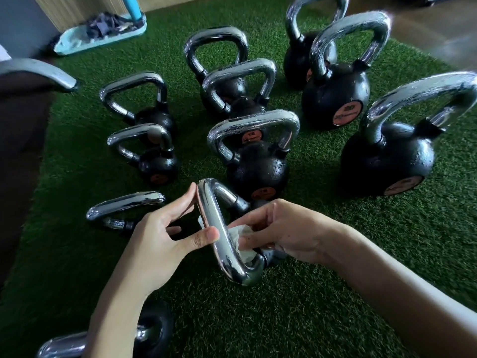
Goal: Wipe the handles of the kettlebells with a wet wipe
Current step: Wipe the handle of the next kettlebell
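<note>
The left hand's (160, 236) straight fingers brace the curved chrome kettlebell handle (219, 228); the right hand's (284, 228) curled fingers pinch a crumpled white wet wipe (241, 235) against it.

Left hand (165, 236): index and thumb stretched straight, tips pressing one side of handle (215, 215); other fingers loosely bent.
Right hand (284, 228): fingers curled, pinching wet wipe (238, 233) against handle.
Left forearm (116, 306): bare, enters from bottom.
Right forearm (387, 275): bare, enters from lower right.
</note>
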A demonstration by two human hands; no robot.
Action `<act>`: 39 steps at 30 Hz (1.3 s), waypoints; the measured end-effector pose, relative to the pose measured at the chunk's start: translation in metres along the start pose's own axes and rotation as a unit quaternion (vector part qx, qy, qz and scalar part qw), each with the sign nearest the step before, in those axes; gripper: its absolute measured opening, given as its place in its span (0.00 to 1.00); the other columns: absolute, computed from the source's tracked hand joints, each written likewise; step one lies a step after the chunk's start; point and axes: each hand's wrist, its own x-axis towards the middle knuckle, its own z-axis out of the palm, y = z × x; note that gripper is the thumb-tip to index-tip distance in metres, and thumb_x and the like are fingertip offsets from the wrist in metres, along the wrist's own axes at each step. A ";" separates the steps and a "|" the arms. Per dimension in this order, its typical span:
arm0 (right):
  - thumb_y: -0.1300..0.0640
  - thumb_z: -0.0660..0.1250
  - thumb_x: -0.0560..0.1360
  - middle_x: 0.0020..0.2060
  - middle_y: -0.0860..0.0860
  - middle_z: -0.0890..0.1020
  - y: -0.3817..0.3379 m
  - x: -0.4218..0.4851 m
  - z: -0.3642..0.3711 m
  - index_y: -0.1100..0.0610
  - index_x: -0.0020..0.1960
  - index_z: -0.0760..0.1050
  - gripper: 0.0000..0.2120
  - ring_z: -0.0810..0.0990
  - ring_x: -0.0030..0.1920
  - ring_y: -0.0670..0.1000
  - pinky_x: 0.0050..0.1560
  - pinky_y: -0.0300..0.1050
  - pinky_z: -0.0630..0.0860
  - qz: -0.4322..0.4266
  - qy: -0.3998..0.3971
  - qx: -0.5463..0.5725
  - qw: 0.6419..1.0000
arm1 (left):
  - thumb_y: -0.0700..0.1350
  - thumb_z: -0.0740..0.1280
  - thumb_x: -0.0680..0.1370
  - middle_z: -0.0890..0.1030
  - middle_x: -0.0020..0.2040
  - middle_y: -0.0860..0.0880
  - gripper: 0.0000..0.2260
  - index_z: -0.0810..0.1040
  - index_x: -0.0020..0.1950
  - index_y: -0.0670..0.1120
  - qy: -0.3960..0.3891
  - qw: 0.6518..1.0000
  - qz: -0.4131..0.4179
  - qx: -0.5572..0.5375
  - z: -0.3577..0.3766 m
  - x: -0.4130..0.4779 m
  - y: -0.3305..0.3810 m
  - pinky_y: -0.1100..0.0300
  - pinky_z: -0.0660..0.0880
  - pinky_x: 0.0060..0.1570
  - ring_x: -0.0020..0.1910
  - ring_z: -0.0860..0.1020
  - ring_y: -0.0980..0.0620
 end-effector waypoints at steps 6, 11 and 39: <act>0.65 0.75 0.68 0.44 0.60 0.86 -0.002 0.012 0.005 0.65 0.51 0.84 0.11 0.84 0.41 0.53 0.42 0.41 0.82 -0.084 0.069 -0.025 0.994 | 0.69 0.76 0.64 0.72 0.69 0.69 0.42 0.67 0.76 0.63 0.009 1.000 -0.001 0.001 0.001 -0.003 0.001 0.69 0.70 0.57 0.67 0.68 0.75; 0.62 0.78 0.68 0.43 0.57 0.87 -0.003 0.034 0.008 0.60 0.49 0.85 0.10 0.86 0.43 0.57 0.52 0.53 0.84 -0.170 0.152 -0.051 0.972 | 0.67 0.76 0.64 0.71 0.66 0.73 0.39 0.68 0.74 0.66 0.011 1.000 -0.004 0.011 0.001 -0.003 0.004 0.80 0.69 0.52 0.67 0.65 0.78; 0.53 0.78 0.70 0.36 0.40 0.84 0.019 0.053 -0.001 0.50 0.44 0.86 0.04 0.81 0.37 0.39 0.37 0.28 0.71 -0.335 0.332 -0.336 0.815 | 0.69 0.75 0.59 0.70 0.73 0.65 0.48 0.66 0.77 0.61 0.049 0.998 -0.021 -0.044 0.029 0.008 0.027 0.67 0.70 0.65 0.63 0.65 0.80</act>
